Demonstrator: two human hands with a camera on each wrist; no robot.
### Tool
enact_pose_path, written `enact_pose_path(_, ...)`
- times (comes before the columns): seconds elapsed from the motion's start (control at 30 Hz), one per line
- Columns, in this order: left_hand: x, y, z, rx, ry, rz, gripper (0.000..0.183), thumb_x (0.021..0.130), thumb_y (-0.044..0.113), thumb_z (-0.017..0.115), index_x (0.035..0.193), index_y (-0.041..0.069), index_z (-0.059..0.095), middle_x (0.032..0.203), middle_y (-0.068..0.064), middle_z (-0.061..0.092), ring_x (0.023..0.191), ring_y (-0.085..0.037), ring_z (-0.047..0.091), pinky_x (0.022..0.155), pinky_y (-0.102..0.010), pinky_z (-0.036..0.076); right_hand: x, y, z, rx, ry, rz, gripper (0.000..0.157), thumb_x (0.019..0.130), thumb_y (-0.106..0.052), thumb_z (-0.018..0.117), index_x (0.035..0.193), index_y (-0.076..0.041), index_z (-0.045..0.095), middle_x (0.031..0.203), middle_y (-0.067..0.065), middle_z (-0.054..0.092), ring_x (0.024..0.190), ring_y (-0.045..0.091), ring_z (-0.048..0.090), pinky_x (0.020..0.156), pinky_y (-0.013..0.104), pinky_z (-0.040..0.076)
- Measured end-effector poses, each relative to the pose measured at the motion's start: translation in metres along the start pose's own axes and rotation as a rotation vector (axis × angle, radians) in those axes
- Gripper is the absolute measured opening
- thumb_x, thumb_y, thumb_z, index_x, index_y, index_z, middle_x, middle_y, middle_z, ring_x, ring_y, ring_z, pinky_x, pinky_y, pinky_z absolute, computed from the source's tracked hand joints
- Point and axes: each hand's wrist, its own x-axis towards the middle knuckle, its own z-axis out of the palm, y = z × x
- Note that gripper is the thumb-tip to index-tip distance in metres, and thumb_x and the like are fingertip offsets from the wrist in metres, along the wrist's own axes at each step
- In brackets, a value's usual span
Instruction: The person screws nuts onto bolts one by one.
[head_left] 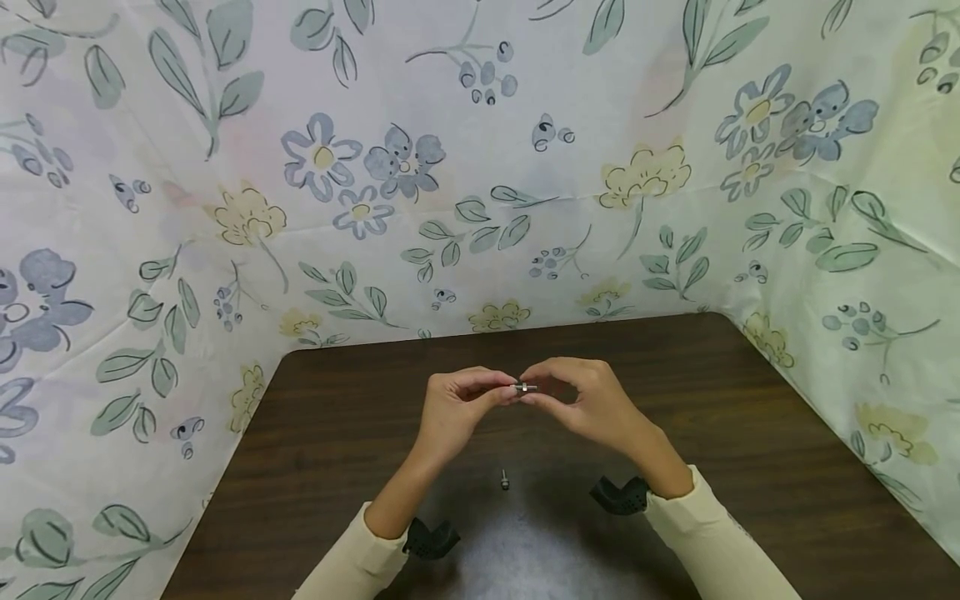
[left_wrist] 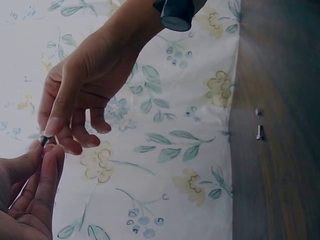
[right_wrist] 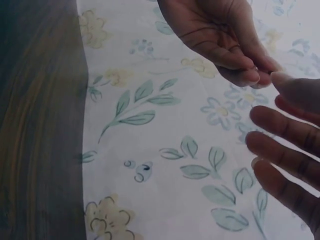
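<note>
Over the middle of the table, the two hands meet at a small metal bolt (head_left: 526, 387) with what looks like a nut on it. The left hand (head_left: 454, 412) pinches its left end between thumb and fingers. From the other side the right hand (head_left: 600, 406) holds it with thumb and index finger, while its other fingers spread loosely in the right wrist view. Fingertips hide much of the bolt in both wrist views. Below the hands, a second small bolt (head_left: 505, 481) lies on the table; in the left wrist view a nut-like piece (left_wrist: 258, 112) shows beside that bolt (left_wrist: 260, 132).
The dark wood table (head_left: 337, 433) has rounded far corners. Pale floral fabric (head_left: 480, 167) hangs behind it and along both sides. Black wrist-worn devices (head_left: 432, 540) sit under both cream sleeves (head_left: 712, 537).
</note>
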Motion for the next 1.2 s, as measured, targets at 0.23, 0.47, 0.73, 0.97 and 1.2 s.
enact_pose_path(0.23, -0.0013, -0.0021, 0.0001, -0.020, -0.006, 0.001, 0.010, 0.091, 0.003, 0.074, 0.099, -0.001, 0.078, 0.094, -0.015, 0.075, 0.083, -0.027, 0.076, 0.077, -0.042, 0.063, -0.0007, 0.0005, 0.0002, 0.059, 0.023, -0.049, 0.032, 0.078, 0.008, 0.082, 0.104, -0.010, 0.074, 0.094, -0.001, 0.074, 0.075, 0.008, 0.066, 0.066, 0.017, 0.056)
enact_pose_path(0.47, -0.0015, -0.0026, 0.0011, -0.001, -0.011, 0.011, 0.010, 0.091, 0.000, 0.074, 0.099, -0.004, 0.077, 0.093, -0.016, 0.074, 0.081, -0.025, 0.076, 0.076, -0.041, 0.063, -0.0018, 0.0010, 0.0004, 0.056, 0.020, -0.046, 0.027, 0.081, 0.007, 0.080, 0.101, -0.010, 0.075, 0.093, 0.000, 0.074, 0.076, 0.008, 0.067, 0.068, 0.017, 0.055)
enact_pose_path(0.73, 0.0003, -0.0021, 0.0013, 0.011, -0.005, 0.003, 0.010, 0.090, 0.002, 0.075, 0.099, -0.003, 0.078, 0.093, -0.016, 0.074, 0.081, -0.023, 0.076, 0.075, -0.040, 0.064, -0.0016, 0.0004, -0.0002, 0.018, -0.010, -0.011, 0.021, 0.083, 0.001, 0.081, 0.099, -0.011, 0.076, 0.091, -0.003, 0.074, 0.073, 0.005, 0.065, 0.063, 0.017, 0.055)
enact_pose_path(0.97, 0.0004, -0.0007, 0.0009, 0.027, 0.003, 0.001, 0.009, 0.090, 0.003, 0.076, 0.098, 0.000, 0.078, 0.094, -0.014, 0.075, 0.081, -0.024, 0.075, 0.074, -0.038, 0.064, -0.0003, -0.0012, 0.0000, 0.004, -0.010, -0.012, 0.024, 0.081, -0.001, 0.084, 0.102, -0.010, 0.076, 0.093, -0.002, 0.074, 0.073, 0.005, 0.065, 0.063, 0.017, 0.054)
enact_pose_path(1.2, 0.0010, -0.0004, 0.0006, 0.000, 0.000, 0.006, 0.009, 0.090, 0.001, 0.075, 0.098, -0.002, 0.078, 0.094, -0.016, 0.075, 0.082, -0.024, 0.076, 0.075, -0.040, 0.064, 0.0008, -0.0003, -0.0008, 0.021, 0.014, -0.044, 0.032, 0.078, 0.004, 0.085, 0.105, -0.008, 0.074, 0.097, 0.001, 0.075, 0.075, 0.008, 0.068, 0.064, 0.019, 0.058)
